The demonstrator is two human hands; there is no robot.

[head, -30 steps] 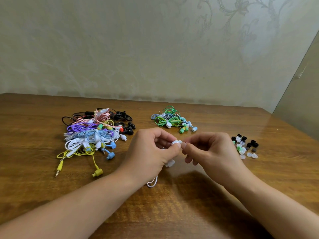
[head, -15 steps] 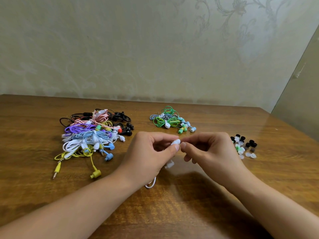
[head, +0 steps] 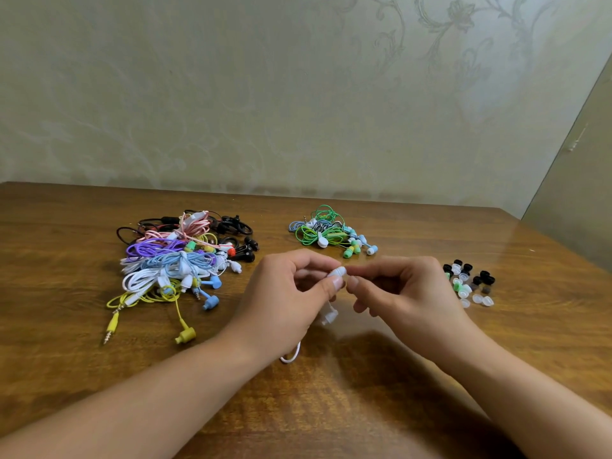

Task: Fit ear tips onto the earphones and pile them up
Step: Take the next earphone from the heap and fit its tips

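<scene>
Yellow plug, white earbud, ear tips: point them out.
Yellow plug (head: 112, 327): head view, on its yellow sleeve.
White earbud (head: 337, 271): head view, on its rounded body between the fingertips.
Ear tips (head: 468, 281): head view, middle of the cluster.

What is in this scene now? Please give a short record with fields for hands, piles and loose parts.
left hand: left hand pinches white earbud
right hand: right hand pinches at the earbud's end; whether it holds a tip is hidden
hanging: second white earbud
far left: large mixed earphone pile
far centre: small green earphone pile
right: loose ear tips
surface: wooden table
</scene>
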